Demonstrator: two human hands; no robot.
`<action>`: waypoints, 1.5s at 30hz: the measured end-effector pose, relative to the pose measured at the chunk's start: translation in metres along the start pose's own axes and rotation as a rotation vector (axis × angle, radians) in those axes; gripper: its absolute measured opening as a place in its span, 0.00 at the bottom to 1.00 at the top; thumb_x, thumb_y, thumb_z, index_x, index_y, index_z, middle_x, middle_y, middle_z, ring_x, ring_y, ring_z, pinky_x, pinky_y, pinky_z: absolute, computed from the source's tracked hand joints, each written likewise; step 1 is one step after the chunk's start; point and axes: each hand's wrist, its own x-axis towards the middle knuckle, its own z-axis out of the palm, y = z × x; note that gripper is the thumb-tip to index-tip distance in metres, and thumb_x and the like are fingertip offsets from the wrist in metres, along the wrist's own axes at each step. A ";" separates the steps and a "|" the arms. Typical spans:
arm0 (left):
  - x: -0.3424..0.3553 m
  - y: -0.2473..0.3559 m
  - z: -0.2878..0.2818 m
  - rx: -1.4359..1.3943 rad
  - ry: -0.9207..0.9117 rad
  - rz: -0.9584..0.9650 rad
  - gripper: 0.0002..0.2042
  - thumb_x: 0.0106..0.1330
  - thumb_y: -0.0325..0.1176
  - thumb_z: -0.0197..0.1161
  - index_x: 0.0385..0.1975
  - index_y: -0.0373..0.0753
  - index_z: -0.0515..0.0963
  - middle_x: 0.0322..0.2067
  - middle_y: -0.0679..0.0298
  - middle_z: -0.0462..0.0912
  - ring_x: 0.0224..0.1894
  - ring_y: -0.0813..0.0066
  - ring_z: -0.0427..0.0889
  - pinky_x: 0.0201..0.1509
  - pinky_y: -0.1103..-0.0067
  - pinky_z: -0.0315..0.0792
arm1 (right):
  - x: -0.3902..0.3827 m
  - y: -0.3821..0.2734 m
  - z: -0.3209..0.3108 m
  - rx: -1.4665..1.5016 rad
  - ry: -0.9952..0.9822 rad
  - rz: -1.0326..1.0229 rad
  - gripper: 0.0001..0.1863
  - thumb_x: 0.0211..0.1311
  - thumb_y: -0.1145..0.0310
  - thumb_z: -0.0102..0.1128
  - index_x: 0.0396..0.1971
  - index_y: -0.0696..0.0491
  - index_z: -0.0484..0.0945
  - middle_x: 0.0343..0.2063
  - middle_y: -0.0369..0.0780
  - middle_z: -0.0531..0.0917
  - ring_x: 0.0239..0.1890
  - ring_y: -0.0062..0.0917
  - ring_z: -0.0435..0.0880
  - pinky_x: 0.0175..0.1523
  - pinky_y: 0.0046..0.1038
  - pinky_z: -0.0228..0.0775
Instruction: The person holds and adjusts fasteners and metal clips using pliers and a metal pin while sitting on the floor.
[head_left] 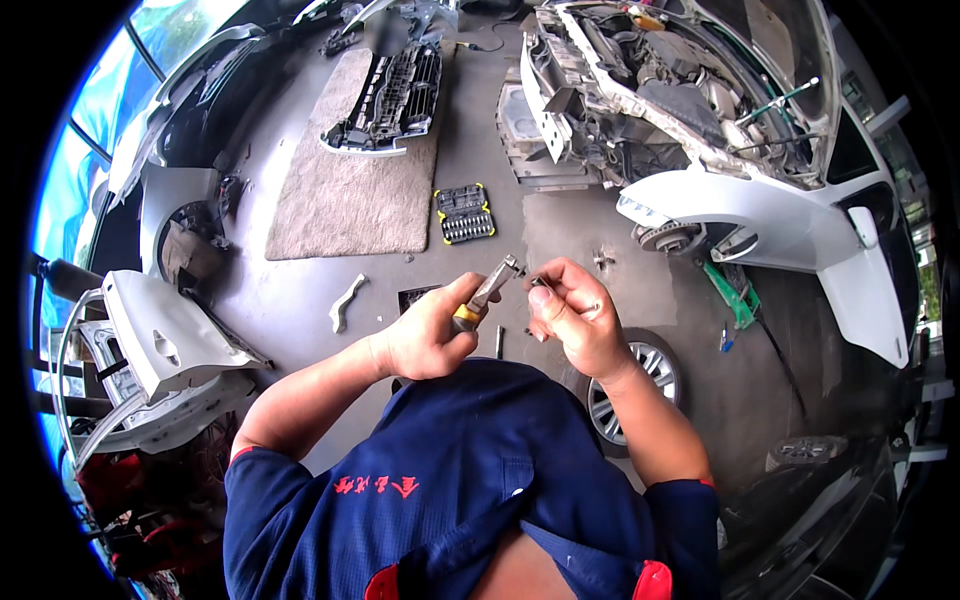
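My left hand (438,330) is closed round pliers (489,289) with a yellow-and-dark grip, their metal jaws pointing up to the right toward my right hand. My right hand (578,322) pinches a small dark piece (538,283), too small to make out, close beside the plier jaws. Below and behind my hands on the floor lie a dark tray (415,298), a short metal rod (499,340) and a wheel (659,367), partly hidden by my arm. An open socket set (466,225) lies just beyond my hands.
A car (675,90) with its front opened stands at right, a green jack (735,298) beside it. A removed grille assembly (390,98) rests on a beige mat (305,205). White door panels (157,335) stand at left; a white bracket (345,300) lies on the floor.
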 end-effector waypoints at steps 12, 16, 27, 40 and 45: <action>0.007 -0.004 -0.006 0.243 0.024 0.155 0.28 0.53 0.21 0.58 0.59 0.31 0.70 0.40 0.42 0.80 0.43 0.35 0.82 0.51 0.58 0.78 | -0.002 0.001 0.016 -0.204 -0.017 -0.159 0.04 0.81 0.73 0.57 0.48 0.57 0.75 0.26 0.31 0.76 0.23 0.16 0.71 0.32 0.24 0.69; 0.003 -0.022 0.001 0.168 -0.068 -0.022 0.24 0.59 0.22 0.57 0.59 0.31 0.71 0.36 0.48 0.82 0.38 0.47 0.85 0.47 0.64 0.79 | 0.010 0.008 0.001 -1.343 0.105 -0.642 0.10 0.69 0.74 0.64 0.46 0.58 0.75 0.29 0.43 0.83 0.32 0.41 0.84 0.38 0.40 0.74; -0.003 -0.015 -0.003 -0.251 -0.020 -0.211 0.23 0.63 0.20 0.54 0.61 0.36 0.71 0.36 0.65 0.75 0.37 0.76 0.75 0.43 0.75 0.74 | 0.012 0.008 -0.007 -0.235 0.082 0.020 0.06 0.82 0.70 0.54 0.47 0.56 0.78 0.27 0.28 0.75 0.27 0.12 0.71 0.36 0.24 0.71; 0.010 -0.009 -0.010 0.212 0.067 0.174 0.28 0.52 0.20 0.60 0.58 0.31 0.69 0.42 0.42 0.80 0.47 0.36 0.83 0.51 0.57 0.76 | 0.019 0.017 -0.008 0.953 -0.422 0.357 0.15 0.86 0.66 0.46 0.55 0.57 0.79 0.20 0.29 0.71 0.19 0.12 0.64 0.32 0.25 0.70; 0.007 -0.012 -0.015 0.275 0.050 0.133 0.28 0.53 0.21 0.59 0.59 0.31 0.70 0.41 0.43 0.81 0.47 0.39 0.83 0.52 0.60 0.77 | 0.012 0.012 0.004 0.047 -0.120 -0.018 0.08 0.80 0.69 0.59 0.49 0.58 0.76 0.26 0.34 0.77 0.25 0.21 0.76 0.35 0.30 0.73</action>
